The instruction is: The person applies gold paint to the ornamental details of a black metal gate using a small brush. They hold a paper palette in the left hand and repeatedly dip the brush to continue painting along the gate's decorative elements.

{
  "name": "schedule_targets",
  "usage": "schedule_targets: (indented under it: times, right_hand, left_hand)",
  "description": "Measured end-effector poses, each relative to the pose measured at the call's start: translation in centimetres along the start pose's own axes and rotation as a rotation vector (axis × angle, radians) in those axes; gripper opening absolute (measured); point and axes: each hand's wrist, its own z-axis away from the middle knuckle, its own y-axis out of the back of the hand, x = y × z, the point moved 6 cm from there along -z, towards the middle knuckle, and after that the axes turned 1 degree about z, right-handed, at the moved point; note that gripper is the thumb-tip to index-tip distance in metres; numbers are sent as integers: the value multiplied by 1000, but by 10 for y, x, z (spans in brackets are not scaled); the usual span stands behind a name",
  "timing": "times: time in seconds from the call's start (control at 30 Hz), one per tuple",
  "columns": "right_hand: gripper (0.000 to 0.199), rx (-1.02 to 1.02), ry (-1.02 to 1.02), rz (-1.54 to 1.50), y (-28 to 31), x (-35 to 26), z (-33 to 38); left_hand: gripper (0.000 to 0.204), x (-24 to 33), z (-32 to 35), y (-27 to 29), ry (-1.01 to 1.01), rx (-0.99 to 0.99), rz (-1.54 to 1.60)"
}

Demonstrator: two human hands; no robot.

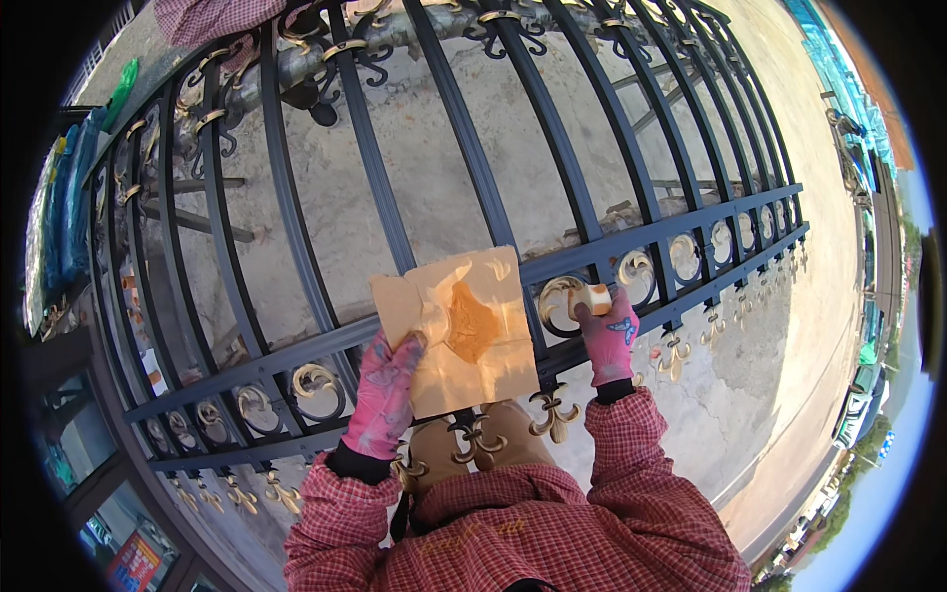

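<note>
My left hand (383, 397), in a pink glove, grips a piece of cardboard (434, 370) by its left edge, thumb on top. A puddle of gold-brown paint (473, 326) lies in the middle of the cardboard. In my right hand (610, 340), also gloved in pink, is a small white sponge (592, 299) with gold-brown stains. The sponge is at the right side of a gold scroll ornament (555, 308) set between two dark rails; whether it touches is hard to tell. Beneath both hands lies a dark metal fence panel (691, 225).
Gold fleur-de-lis tips (553, 414) stick out of the panel's near edge, close to my legs. Across the panel, at top left, is another person's checkered clothing (212, 18). Blue-wrapped bundles (74, 197) stand at far left. Concrete ground (365, 207) shows between the bars.
</note>
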Motion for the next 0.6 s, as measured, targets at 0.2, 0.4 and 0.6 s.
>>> schedule_targets:
  times: [0.2, 0.4, 0.6]
  right_hand:
    - [32, -50, -243, -489, 36, -2, 19]
    - [39, -113, -30, -633, 69, -52, 20]
    - [47, -215, 362, -347, 61, -116, 36]
  left_hand:
    - [29, -2, -3, 2, 23, 8, 48]
    - [30, -5, -4, -7, 39, -7, 54]
    - [28, -12, -3, -10, 110, 23, 41]
